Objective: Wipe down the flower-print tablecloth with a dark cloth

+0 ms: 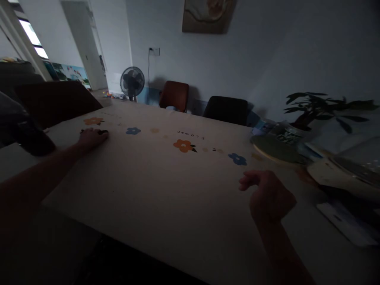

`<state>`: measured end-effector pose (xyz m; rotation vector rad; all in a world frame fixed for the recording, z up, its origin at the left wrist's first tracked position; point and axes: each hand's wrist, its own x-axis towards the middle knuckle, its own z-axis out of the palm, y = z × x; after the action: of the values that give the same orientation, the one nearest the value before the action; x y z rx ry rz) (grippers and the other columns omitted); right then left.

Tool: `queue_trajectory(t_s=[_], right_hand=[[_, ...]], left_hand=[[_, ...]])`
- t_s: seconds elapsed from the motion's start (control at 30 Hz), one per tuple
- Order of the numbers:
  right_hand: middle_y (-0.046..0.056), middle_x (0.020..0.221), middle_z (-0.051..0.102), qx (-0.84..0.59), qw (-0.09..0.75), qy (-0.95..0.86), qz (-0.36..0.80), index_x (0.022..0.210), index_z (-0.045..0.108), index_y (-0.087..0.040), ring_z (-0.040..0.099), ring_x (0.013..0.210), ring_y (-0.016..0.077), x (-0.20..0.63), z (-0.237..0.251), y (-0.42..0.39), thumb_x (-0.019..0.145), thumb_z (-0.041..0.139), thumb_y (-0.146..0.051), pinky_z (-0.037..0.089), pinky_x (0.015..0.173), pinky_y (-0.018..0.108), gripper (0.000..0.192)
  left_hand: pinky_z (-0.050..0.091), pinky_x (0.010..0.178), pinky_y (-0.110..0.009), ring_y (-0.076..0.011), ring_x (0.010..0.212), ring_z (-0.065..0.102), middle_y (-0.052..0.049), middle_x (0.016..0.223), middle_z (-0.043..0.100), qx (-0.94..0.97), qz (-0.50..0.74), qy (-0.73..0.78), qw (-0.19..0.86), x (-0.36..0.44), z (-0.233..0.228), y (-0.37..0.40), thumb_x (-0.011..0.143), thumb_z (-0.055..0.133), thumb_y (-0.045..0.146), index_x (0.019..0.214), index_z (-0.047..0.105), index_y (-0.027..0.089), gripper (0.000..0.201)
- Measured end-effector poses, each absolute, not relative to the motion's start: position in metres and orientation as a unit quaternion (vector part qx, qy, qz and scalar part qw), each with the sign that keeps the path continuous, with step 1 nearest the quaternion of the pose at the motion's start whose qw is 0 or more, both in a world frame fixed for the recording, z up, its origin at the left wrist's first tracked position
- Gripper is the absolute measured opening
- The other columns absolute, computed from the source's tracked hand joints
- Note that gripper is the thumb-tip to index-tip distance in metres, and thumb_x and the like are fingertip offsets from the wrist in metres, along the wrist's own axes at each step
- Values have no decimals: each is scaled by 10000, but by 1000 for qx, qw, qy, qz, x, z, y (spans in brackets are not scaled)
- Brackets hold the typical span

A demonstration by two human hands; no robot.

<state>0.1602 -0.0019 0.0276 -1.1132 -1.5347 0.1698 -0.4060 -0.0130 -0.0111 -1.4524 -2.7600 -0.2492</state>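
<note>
On the far left part of the table, my left hand [92, 138] rests palm down, its fingers closed over a small black object [103, 132]. Most of that object is hidden under the fingers, so its kind is unclear. My right hand [271, 194] is at the right side, over the pale tablecloth [166, 198]. Its fingers are loosely bent, with a gap inside the curl, and no object shows in it. Just beyond its fingertips is a printed blue flower [237, 159]. A printed orange flower [183, 145] lies farther left on the cloth.
To the right are a round green mat [276, 148], a potted plant [297, 130], a pale appliance [335, 172] and a white flat object [346, 223]. A dark object [34, 136] stands by my left forearm. Behind the table are chairs [175, 95] and a fan [132, 82].
</note>
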Motion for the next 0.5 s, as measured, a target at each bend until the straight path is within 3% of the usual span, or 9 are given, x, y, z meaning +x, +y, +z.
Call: queue_trajectory(t_s=[0.1,0.27,0.5], right_hand=[[-10,567,608,-461,572,-674,76,727,652,-194,604,511,132,160,26,-2,965,342,-349,480,566,272,421],[-6,574,618,-447,544,-708,62,758,655,-198,621,520,140,161,27,-3,980,330,-354,484,568,273,424],[-10,552,609,-420,563,-709,56,731,656,-178,607,501,119,157,27,-7,994,329,-359,484,549,243,457]], left_hand=[[369,1030,-572,-403,1248,424,-272,1350,487,-434,-71,-898,-20,-393,-9,-3,907,228,681,1273,500,-78,884],[329,1082,-505,-317,1320,397,-247,1449,417,-475,-60,-877,-49,-354,-9,26,926,258,668,1384,446,31,806],[264,1135,-492,-376,1400,319,-247,1486,377,-584,-64,-807,-58,-229,-19,101,925,354,522,1433,438,92,671]])
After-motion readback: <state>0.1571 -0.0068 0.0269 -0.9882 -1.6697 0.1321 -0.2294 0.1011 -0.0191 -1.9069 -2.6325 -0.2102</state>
